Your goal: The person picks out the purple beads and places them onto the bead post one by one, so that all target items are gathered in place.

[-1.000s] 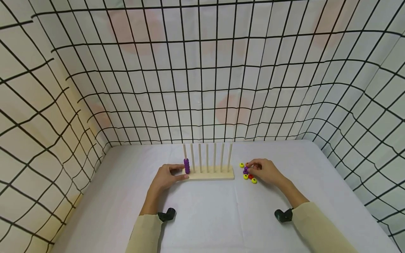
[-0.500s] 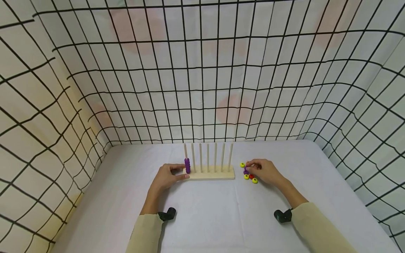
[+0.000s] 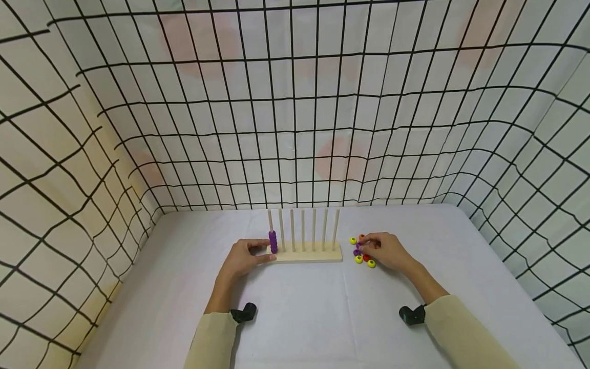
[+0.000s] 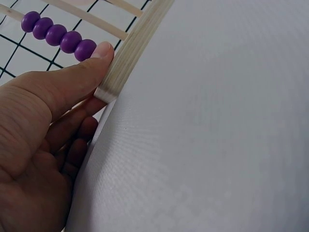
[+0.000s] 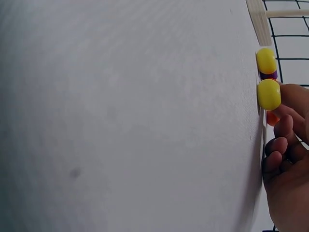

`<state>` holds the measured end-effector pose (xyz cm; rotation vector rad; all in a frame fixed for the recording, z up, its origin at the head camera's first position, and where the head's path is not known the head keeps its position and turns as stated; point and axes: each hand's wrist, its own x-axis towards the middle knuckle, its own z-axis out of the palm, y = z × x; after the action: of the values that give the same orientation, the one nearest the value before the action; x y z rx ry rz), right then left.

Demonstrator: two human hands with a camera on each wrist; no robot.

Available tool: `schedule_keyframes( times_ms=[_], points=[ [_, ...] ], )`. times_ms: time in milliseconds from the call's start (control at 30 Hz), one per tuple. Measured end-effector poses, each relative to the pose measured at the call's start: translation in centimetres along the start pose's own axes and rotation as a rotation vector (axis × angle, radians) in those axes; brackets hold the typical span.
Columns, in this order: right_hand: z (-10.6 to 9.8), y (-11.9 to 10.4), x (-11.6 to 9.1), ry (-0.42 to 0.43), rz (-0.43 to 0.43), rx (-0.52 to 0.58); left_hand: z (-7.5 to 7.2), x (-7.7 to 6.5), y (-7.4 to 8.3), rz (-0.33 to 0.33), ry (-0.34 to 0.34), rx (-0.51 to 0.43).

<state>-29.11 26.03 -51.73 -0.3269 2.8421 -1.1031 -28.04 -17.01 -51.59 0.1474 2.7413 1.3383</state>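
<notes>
A wooden bead rack [image 3: 304,254] with several upright pegs stands on the white table. Its leftmost peg carries a stack of purple beads [image 3: 273,242]. My left hand [image 3: 240,259] grips the rack's left end, thumb [image 4: 102,50] on the front of the base beside the lowest bead. To the right of the rack, my right hand [image 3: 383,249] pinches a purple bead [image 3: 358,246] between thumb and index finger, the bead partly hidden by the fingertips. Close around those fingertips lie another purple bead [image 3: 357,252], yellow beads [image 5: 268,94], a red bead [image 3: 366,258] and an orange bead [image 3: 361,237].
A white cloth [image 3: 299,318] covers the table. White walls with a black grid [image 3: 295,118] rise at the back and both sides. Each wrist wears a small black camera [image 3: 412,314] below the hand.
The right fingers have shifted slightly among the beads; a loose purple bead sits a little further left and the orange bead shows more. The left hand and rack have stayed put.
</notes>
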Motion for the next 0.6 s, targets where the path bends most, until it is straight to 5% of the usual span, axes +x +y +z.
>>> schedule_keyframes(
  times_ms=[600],
  points=[
    [-1.1,-1.0,-0.8,0.028,-0.018,0.006,0.1,0.1,-0.1,0.01,0.003,-0.004]
  ],
)
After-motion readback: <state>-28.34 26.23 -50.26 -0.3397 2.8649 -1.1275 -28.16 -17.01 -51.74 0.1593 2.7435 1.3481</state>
